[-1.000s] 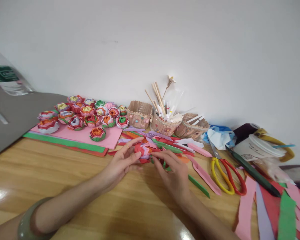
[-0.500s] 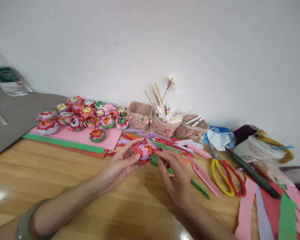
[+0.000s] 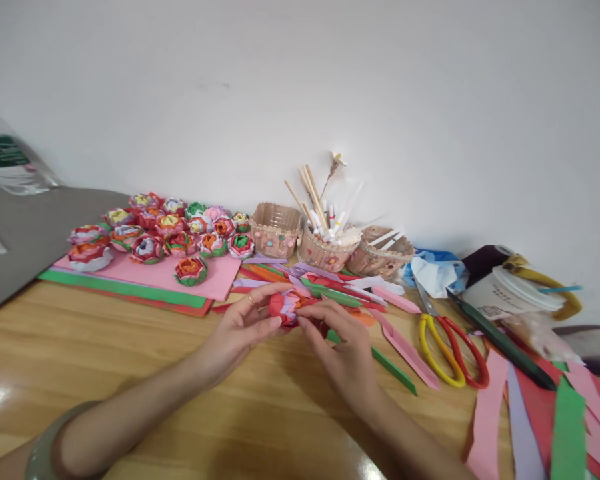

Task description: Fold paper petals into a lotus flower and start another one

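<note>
A small folded paper flower (image 3: 284, 307), red outside with lilac and orange inside, is held above the wooden table. My left hand (image 3: 240, 333), with a ring on one finger, grips it from the left between thumb and fingers. On its right edge, my right hand (image 3: 340, 340) has thumb and index finger pinched together at the petals. Folded paper strips (image 3: 330, 291) in green, red, lilac and pink lie just behind the hands. Many finished paper flowers (image 3: 191, 270) sit on stacked coloured sheets (image 3: 220, 279) at the left.
Three decorated baskets (image 3: 276, 241) stand by the wall, one with sticks and pens. At the right lie scissors (image 3: 453, 350), a dark green cutter (image 3: 505, 343), a lidded white tub (image 3: 515, 293) and loose paper strips (image 3: 487, 413). A grey mat (image 3: 25, 233) covers the far left.
My right hand has moved left and up to the flower, and its fingertips now touch the right edge. The flower is still in my left hand. The whole view has shifted slightly.
</note>
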Tool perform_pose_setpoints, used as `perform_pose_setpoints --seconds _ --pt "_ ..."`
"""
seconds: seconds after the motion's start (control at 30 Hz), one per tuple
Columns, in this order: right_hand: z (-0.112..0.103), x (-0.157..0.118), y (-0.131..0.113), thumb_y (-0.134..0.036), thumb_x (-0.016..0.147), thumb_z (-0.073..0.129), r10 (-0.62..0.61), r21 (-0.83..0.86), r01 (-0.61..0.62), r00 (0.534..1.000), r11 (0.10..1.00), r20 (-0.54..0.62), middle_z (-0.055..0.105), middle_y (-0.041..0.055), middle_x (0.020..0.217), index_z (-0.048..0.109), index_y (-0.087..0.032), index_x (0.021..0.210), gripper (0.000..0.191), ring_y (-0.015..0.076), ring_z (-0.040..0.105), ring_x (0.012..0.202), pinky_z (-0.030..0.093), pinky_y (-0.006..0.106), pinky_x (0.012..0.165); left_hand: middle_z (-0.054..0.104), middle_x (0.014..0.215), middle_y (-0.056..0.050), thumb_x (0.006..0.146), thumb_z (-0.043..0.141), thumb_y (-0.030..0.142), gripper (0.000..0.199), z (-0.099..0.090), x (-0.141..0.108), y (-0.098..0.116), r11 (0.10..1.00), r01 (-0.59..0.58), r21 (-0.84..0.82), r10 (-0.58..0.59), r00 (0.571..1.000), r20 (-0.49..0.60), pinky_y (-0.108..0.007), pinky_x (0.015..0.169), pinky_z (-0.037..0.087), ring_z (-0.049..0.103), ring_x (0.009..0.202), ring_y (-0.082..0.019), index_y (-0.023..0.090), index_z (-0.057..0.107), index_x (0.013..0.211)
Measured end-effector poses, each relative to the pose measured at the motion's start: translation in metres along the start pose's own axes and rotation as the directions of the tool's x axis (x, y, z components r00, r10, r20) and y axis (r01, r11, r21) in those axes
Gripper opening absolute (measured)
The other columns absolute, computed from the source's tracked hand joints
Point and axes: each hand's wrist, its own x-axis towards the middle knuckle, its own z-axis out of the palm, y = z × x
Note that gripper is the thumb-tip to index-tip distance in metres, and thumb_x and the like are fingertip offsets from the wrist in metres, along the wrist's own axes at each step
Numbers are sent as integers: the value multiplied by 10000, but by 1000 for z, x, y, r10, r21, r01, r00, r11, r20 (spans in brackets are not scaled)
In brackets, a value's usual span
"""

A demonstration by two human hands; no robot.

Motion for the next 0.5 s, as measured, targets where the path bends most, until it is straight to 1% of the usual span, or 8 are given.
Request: perform_pose_setpoints --seconds 0.07,0.2,0.3,0.4,0.5 --pt "0 0 0 -108 790 545 33 6 -33 999 999 13 639 31 712 643 -174 785 118 114 550 580 441 208 494 602 1181 -15 741 657 197 370 -1 1 -1 999 -23 47 22 1000 19 -296 920 413 507 1105 -197 311 623 1091" --pt "2 0 1 -105 768 559 31 23 -33 998 999 52 623 26 673 641 -158 752 99 108 541 571 431 196 493 516 1314 22 770 629 218 376 -2 0 -1 977 -77 199 76 997 13 -302 1026 320 399 1246 -203 341 606 1125" --pt "1 0 2 -110 770 556 49 51 -54 994 997 94 623 25 657 642 -152 731 103 105 533 560 415 189 484 480 1354 32 788 610 236 385 -4 0 -1 964 -75 257 69 997 32 -328 1065 273 345 1291 -209 352 582 1154" --pt "0 2 2 -116 774 552 77 51 -85 989 995 129 621 20 641 638 -153 704 117 101 514 540 401 190 483 468 1366 35 799 599 238 403 -7 0 -2 969 -53 241 30 995 95 -354 1067 280 336 1300 -215 364 556 1180" --pt "-2 1 1 -118 786 533 98 32 -103 986 994 133 617 17 634 625 -154 686 140 103 517 553 403 195 503 476 1359 35 807 588 238 397 -9 0 -2 970 -36 241 8 993 115 -357 1045 318 356 1289 -220 368 552 1181"
